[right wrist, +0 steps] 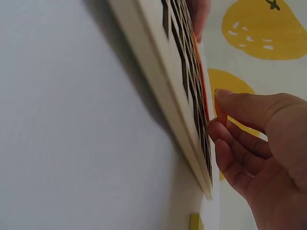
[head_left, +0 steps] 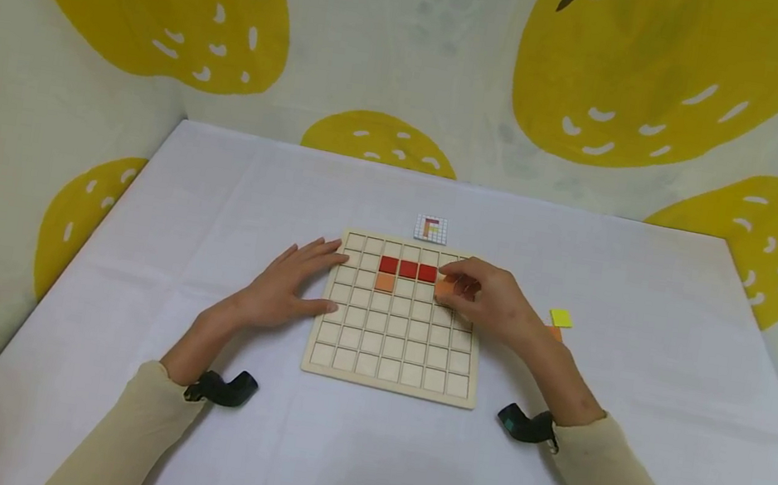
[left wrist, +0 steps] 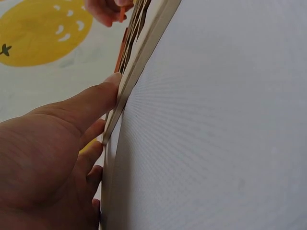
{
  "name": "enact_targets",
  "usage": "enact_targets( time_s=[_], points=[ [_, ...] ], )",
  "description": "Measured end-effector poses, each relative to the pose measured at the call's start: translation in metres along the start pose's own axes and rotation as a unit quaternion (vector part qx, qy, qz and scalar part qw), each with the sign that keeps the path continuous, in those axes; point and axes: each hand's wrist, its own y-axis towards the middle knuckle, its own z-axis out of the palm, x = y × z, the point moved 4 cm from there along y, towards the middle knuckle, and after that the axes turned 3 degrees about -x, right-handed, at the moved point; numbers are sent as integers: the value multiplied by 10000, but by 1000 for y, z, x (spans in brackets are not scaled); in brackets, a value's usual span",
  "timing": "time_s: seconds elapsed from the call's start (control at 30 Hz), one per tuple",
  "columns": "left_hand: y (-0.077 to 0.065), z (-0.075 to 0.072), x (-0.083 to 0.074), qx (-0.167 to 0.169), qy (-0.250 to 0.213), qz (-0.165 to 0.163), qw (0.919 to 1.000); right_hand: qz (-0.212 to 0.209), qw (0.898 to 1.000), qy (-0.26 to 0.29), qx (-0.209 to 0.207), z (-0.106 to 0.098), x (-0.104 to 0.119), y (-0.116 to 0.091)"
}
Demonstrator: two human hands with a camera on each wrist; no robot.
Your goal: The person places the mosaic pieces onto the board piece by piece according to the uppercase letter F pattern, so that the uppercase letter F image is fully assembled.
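Observation:
A wooden grid board lies in the middle of the white table. Three red tiles fill one row near its far edge, and an orange tile sits below the leftmost red one. My right hand pinches another orange tile just right of the red row, over the board; in the right wrist view the orange tile shows between thumb and fingers. My left hand rests flat with straight fingers against the board's left edge.
A small pattern card lies beyond the board. A yellow tile and an orange tile lie on the table to the right of my right wrist. Yellow-patterned walls enclose the table on three sides.

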Motion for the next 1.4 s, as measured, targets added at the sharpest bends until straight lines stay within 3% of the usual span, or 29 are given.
enact_targets(
  time_s=[0.67, 1.4],
  points=[
    [-1, 0, -4, -34, 35, 39, 10000, -112, 9982, 200, 558, 38, 38, 7],
    [-1, 0, -3, -37, -7, 26, 10000, -511, 9971, -157, 547, 58, 49, 11]
  ],
)
